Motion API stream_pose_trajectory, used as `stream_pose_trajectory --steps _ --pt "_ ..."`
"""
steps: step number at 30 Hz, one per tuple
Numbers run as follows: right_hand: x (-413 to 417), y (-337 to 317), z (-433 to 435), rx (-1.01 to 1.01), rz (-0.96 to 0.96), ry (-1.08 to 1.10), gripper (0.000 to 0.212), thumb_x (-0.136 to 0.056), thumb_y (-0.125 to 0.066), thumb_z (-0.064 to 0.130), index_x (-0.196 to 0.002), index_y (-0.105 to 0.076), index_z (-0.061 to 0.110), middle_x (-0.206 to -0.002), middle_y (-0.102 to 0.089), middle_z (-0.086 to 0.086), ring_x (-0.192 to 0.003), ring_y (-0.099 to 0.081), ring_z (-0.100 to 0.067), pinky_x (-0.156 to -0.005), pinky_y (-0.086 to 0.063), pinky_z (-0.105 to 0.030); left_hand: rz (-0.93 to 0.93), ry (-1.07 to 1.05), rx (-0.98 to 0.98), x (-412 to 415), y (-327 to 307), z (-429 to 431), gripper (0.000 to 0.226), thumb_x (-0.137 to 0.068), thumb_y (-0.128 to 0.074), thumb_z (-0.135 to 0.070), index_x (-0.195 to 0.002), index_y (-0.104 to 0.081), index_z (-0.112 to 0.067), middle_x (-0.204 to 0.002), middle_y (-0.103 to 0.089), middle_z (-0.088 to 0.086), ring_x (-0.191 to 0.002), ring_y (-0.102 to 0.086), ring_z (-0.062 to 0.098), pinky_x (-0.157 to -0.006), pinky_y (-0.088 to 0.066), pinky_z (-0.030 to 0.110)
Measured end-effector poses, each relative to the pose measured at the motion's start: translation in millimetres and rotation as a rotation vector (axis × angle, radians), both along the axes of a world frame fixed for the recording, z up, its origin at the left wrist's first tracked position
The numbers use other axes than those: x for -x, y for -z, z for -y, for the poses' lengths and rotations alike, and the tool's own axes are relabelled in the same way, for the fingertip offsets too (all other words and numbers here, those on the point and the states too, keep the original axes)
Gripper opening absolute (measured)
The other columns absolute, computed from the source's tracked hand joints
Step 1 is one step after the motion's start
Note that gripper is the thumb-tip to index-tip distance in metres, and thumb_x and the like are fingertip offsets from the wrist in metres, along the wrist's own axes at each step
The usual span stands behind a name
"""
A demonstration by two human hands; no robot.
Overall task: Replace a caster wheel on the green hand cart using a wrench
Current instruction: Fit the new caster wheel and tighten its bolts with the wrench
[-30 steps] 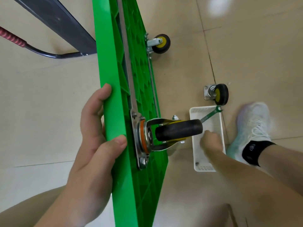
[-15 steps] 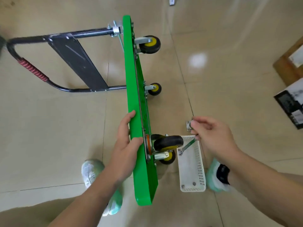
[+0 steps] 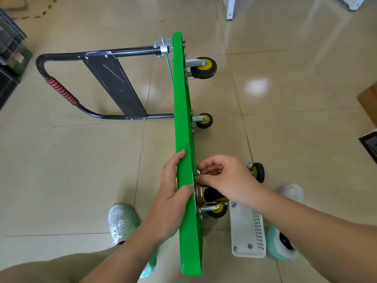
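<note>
1. The black handle [image 3: 114, 82] lies flat on the floor, reaching out toward 9 o'clock from the deck. It props the green hand cart [image 3: 183, 119] on its long edge, so the wheel side faces 3 o'clock, where you can get at it.
2. Your left hand [image 3: 173, 193] clamps the upper edge of the deck. Its fingers [image 3: 180, 156] curl round the edge and the thumb lies across it. I judge this grip keeps the deck from tipping or twisting while the other hand works.
3. Your right hand [image 3: 226, 178] sits just across the deck, at 3 o'clock of the left. Its fingers [image 3: 205, 167] are curled in tight and pinch a small silver fastener [image 3: 198, 172] at the upper corner of the mounting plate. You cannot tell whether it is a nut or a bolt head. This looks like turning by hand, as the wrench does not show in this view.
4. The mounted caster [image 3: 214, 198] sits at 6 o'clock of that hand, its plate flat against the deck.
5. The white basket [image 3: 247, 227] lies on the floor at 5 o'clock of your right hand, probably kept close for small parts. A few small pieces rest at its near end.
6. The loose caster [image 3: 258, 172] lies on the floor at 3 o'clock of your right hand, apart from the cart. You cannot tell whether it is the old or the new one.
</note>
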State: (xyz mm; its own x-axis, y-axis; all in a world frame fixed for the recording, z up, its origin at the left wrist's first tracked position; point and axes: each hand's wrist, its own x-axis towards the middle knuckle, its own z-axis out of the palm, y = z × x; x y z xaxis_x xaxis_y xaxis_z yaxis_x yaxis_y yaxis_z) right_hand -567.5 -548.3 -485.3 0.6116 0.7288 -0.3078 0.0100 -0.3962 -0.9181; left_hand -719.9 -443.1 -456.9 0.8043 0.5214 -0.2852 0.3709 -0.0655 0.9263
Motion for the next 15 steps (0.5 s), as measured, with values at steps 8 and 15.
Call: stream_pose_trajectory --steps 8,15 --pt "-2.7 0.7 -3.3 -0.012 -0.04 -0.041 0.024 -0.073 -0.09 0.019 -0.091 -0.075 0.026 -0.086 -0.078 0.005 -0.084 -0.074 -0.012 -0.088 -0.06 -0.034 0.007 0.0 -0.008 -1.1 3.5 -1.1 0.075 -0.082 -0.049 -0.024 -0.149 -0.031 -0.053 -0.153 -0.04 -0.008 -0.135 -0.05 0.011 -0.11 -0.048 0.041" --pt "-7.8 -5.0 -2.5 0.024 0.067 -0.165 0.013 -0.086 -0.079 0.03 -0.099 -0.078 0.029 -0.086 -0.076 0.016 -0.082 -0.071 0.001 -0.079 -0.054 -0.014 0.011 0.013 0.017 0.1 3.7 -1.4 0.075 -0.083 -0.049 -0.023 -0.148 -0.032 -0.055 -0.154 -0.04 -0.006 -0.132 -0.053 0.018 -0.105 -0.053 0.048"
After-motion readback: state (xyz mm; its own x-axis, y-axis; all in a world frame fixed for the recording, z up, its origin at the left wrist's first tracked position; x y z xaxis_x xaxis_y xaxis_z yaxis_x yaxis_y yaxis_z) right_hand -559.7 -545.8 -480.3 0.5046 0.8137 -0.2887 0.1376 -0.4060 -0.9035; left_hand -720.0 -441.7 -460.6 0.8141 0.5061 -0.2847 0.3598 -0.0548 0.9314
